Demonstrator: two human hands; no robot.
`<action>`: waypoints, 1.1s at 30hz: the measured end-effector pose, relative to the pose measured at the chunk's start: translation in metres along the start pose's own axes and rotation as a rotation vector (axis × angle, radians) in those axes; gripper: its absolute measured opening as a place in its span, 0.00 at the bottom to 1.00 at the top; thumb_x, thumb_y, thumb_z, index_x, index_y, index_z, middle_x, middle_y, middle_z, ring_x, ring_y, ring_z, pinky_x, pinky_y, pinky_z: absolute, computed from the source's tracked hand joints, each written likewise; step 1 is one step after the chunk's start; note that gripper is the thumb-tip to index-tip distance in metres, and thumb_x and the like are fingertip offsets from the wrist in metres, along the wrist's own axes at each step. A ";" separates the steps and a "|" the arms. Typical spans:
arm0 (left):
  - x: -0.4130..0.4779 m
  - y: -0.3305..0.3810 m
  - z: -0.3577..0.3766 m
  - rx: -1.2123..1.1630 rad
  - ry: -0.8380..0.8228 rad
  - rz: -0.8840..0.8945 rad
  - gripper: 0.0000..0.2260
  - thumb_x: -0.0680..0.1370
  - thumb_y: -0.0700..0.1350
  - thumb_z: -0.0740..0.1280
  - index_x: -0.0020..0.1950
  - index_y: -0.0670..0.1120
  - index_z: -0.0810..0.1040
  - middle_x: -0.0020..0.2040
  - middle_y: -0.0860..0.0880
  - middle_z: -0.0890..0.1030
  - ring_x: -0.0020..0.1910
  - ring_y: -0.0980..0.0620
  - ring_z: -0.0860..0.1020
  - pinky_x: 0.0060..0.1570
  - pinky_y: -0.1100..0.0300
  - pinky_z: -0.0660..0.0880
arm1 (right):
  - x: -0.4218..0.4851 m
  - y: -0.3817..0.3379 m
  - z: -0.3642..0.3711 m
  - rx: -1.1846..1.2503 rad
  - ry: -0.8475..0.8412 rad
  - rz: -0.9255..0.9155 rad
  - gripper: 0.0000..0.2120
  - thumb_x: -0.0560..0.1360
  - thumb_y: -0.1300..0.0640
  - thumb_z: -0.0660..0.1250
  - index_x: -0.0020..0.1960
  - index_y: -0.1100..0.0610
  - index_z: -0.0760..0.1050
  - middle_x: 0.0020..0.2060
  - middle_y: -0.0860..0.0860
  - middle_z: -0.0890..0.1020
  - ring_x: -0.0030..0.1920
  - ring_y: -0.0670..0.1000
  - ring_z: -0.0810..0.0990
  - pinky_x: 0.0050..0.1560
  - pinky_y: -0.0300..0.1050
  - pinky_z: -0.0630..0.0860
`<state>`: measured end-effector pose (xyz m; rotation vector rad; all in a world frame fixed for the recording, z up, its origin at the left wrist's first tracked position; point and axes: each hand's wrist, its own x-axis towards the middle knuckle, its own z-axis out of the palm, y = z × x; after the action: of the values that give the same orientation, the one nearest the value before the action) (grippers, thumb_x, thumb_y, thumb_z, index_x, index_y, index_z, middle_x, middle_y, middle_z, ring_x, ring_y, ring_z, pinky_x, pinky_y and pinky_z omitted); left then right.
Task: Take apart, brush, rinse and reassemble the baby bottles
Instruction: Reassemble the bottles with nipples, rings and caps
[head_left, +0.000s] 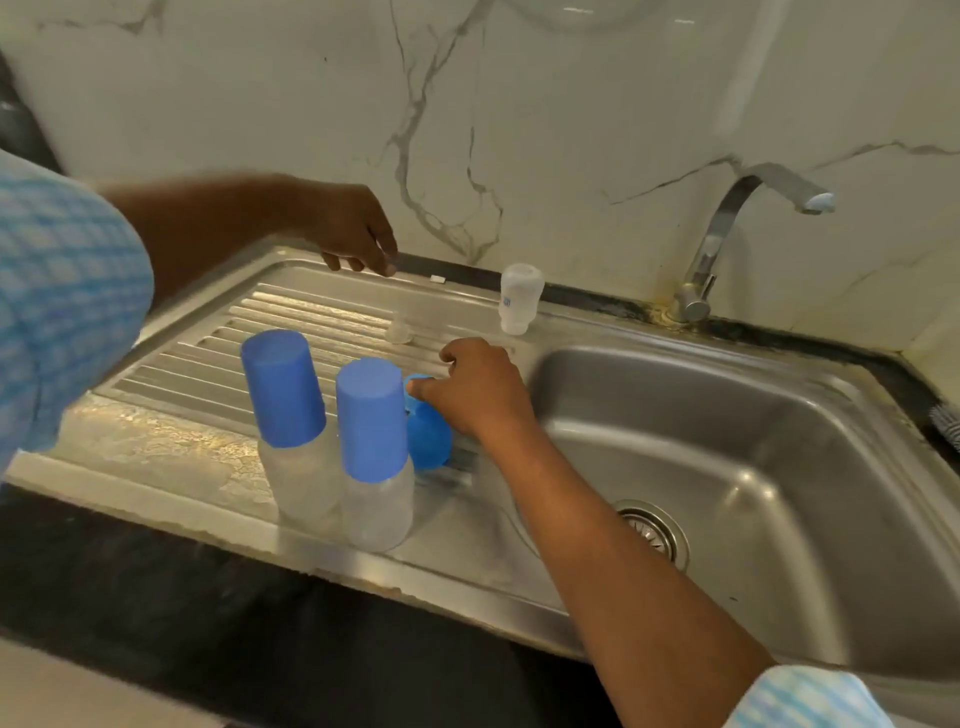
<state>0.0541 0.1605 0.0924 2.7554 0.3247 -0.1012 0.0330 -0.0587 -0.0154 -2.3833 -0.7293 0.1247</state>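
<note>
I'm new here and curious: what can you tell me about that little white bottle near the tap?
The white bottle looks like cloudy plastic, rounded and wider at the top, narrower at the base, with a blue mark on its side. It stands upright on the steel sink ledge, left of the tap; nothing else touches it.

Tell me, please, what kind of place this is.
Most likely a home kitchen counter: a steel sink with a ridged drainboard, a tap against a marble-look wall, and two baby bottles standing on the drainboard while the right hand grips a blue cap.
</note>
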 end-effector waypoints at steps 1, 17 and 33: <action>0.004 -0.007 0.003 -0.023 0.004 -0.002 0.16 0.76 0.44 0.74 0.63 0.42 0.81 0.45 0.45 0.83 0.42 0.52 0.79 0.39 0.58 0.78 | 0.002 -0.001 0.002 -0.014 -0.001 0.015 0.25 0.72 0.45 0.72 0.64 0.56 0.75 0.61 0.54 0.79 0.60 0.56 0.78 0.56 0.48 0.75; 0.046 -0.060 0.091 -0.073 0.054 0.032 0.21 0.76 0.50 0.74 0.66 0.42 0.80 0.58 0.43 0.83 0.51 0.48 0.78 0.51 0.59 0.70 | 0.041 -0.006 0.025 -0.142 -0.107 0.107 0.19 0.68 0.45 0.76 0.50 0.57 0.77 0.45 0.53 0.81 0.46 0.54 0.81 0.49 0.52 0.81; 0.001 -0.048 0.041 -0.482 0.335 0.090 0.06 0.78 0.37 0.69 0.55 0.39 0.81 0.47 0.38 0.81 0.43 0.47 0.78 0.35 0.62 0.77 | 0.031 0.004 -0.021 0.054 -0.043 0.053 0.16 0.72 0.55 0.73 0.59 0.55 0.76 0.44 0.49 0.77 0.40 0.46 0.74 0.38 0.38 0.68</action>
<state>0.0422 0.1899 0.0377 2.2923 0.2682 0.4128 0.0665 -0.0562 0.0017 -2.3553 -0.6742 0.2161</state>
